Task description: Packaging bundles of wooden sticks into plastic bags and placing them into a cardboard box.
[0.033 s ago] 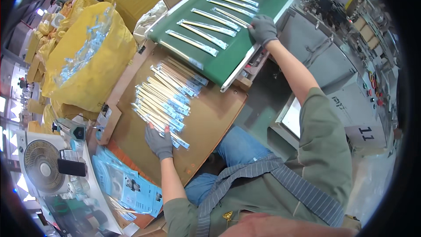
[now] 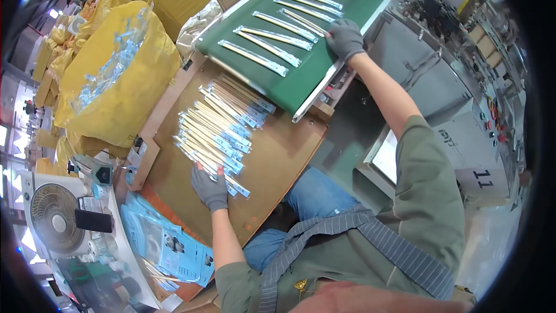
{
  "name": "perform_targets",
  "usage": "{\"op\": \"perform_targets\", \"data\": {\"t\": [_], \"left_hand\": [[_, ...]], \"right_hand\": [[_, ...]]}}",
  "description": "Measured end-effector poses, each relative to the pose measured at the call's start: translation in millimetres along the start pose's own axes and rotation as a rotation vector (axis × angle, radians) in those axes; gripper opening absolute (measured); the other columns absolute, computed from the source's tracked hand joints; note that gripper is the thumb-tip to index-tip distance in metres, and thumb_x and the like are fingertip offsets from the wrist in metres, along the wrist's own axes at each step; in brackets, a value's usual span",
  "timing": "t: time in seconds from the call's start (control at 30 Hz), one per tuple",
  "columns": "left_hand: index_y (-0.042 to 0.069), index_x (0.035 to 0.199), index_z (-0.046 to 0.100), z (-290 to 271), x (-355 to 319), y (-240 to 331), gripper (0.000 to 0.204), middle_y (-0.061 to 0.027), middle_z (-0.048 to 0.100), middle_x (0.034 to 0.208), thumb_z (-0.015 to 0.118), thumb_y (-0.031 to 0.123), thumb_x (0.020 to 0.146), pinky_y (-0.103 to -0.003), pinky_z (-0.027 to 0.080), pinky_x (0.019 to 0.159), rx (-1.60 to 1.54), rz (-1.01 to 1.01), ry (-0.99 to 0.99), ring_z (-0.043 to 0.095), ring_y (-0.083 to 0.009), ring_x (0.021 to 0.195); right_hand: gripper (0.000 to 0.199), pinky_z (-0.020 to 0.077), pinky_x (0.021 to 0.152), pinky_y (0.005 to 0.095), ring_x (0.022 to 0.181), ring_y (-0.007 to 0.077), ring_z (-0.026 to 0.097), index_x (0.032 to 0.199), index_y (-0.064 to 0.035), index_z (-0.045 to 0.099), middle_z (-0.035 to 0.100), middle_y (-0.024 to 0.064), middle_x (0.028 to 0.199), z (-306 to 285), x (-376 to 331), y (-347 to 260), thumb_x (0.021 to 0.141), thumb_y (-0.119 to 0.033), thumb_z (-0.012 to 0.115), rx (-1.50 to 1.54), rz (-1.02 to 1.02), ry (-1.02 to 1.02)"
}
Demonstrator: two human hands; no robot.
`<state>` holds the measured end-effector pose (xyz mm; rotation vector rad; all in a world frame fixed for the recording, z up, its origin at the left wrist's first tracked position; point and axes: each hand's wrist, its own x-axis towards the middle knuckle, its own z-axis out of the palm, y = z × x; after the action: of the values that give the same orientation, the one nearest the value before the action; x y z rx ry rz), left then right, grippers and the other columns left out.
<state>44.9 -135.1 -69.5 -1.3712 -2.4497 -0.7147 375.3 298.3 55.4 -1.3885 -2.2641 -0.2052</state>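
Wrapped chopsticks in clear sleeves with blue ends make a slanting pile [image 2: 217, 130] on the brown tabletop [image 2: 284, 153]. At the pile's near end rests my left hand [image 2: 209, 190], in a grey glove with bare thumb and fingertip; its fingers are apart and touch the lowest packets. My right hand [image 2: 346, 39], gloved too, lies over the right edge of the green conveyor belt [image 2: 231, 64], fingers loosely bent, fingertips by the end of a chopstick packet [image 2: 302, 22]. Several more packets lie spread across the belt. The undersides of the right fingers are hidden.
A big yellow bag [image 2: 156, 61] of blue-and-clear packets stands left of the table. Nearer me are blue printed plastic bags [image 2: 185, 255], a fan [image 2: 58, 217] and a dark phone [image 2: 94, 221]. A grey machine cabinet [image 2: 480, 159] with buttons stands to the right.
The packet at the belt's near edge has slipped further over that edge. My right hand has shifted very slightly left; my left hand stays put.
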Motion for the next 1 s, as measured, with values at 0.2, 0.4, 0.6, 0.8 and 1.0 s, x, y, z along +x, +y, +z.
{"op": "perform_targets", "data": {"t": [0.2, 0.4, 0.6, 0.8, 1.0], "left_hand": [[-0.005, 0.131, 0.042, -10.9, 0.0, 5.8, 0.072, -0.0251, 0.049, 0.129, 0.066, 0.037, 0.079, -0.046, 0.031, 0.104, -0.025, -0.033, -0.024, 0.044, -0.0397, 0.122], [-0.006, 0.131, 0.043, -8.3, -1.0, 6.2, 0.070, -0.0248, 0.050, 0.127, 0.066, 0.035, 0.080, -0.044, 0.034, 0.101, -0.034, -0.003, 0.035, 0.046, -0.0391, 0.118], [-0.005, 0.130, 0.044, -13.8, -2.1, 3.7, 0.062, -0.0243, 0.051, 0.126, 0.061, 0.033, 0.084, -0.045, 0.036, 0.100, 0.014, -0.011, 0.017, 0.048, -0.0397, 0.116], [-0.005, 0.137, 0.034, -9.0, 14.8, 25.8, 0.069, -0.0298, 0.047, 0.128, 0.052, 0.042, 0.090, -0.043, 0.034, 0.100, -0.375, -0.437, 0.029, 0.045, -0.0431, 0.119], [-0.001, 0.136, 0.037, -12.1, 68.6, 32.5, 0.077, -0.0174, 0.051, 0.129, 0.054, 0.056, 0.088, -0.034, 0.043, 0.096, -1.717, -0.910, 0.025, 0.055, -0.0277, 0.111]], "right_hand": [[0.046, 0.0422, 0.091, 0.0419, 0.105, 0.0314, 0.056, 0.101, -0.0103, 0.066, 0.062, 0.0144, 0.106, 10.7, 63.4, -44.8, 0.080, -0.050, 0.059, 0.011, -0.022, -0.013], [0.070, 0.0417, 0.096, 0.0394, 0.115, 0.0359, 0.053, 0.121, -0.0063, 0.057, 0.055, 0.0208, 0.125, 35.0, 101.8, -30.1, 0.087, -0.066, 0.041, 0.275, 0.086, -0.406], [0.064, 0.0421, 0.096, 0.0388, 0.113, 0.0352, 0.052, 0.124, -0.0015, 0.050, 0.054, 0.0199, 0.121, 1.2, 2.0, -187.3, 0.088, -0.054, 0.049, 0.365, -0.460, -0.360], [0.093, 0.0327, 0.106, 0.0383, 0.128, 0.0352, 0.040, 0.137, 0.0068, 0.033, 0.039, 0.0265, 0.138, 20.8, -47.7, -303.6, 0.079, -0.064, 0.052, 0.395, -0.332, -0.609], [0.086, 0.0462, 0.091, 0.0399, 0.106, 0.0369, 0.060, 0.109, 0.0046, 0.062, 0.062, 0.0272, 0.108, 65.4, -67.6, -338.3, 0.066, -0.070, 0.063, 0.594, 0.061, -0.690]]}}
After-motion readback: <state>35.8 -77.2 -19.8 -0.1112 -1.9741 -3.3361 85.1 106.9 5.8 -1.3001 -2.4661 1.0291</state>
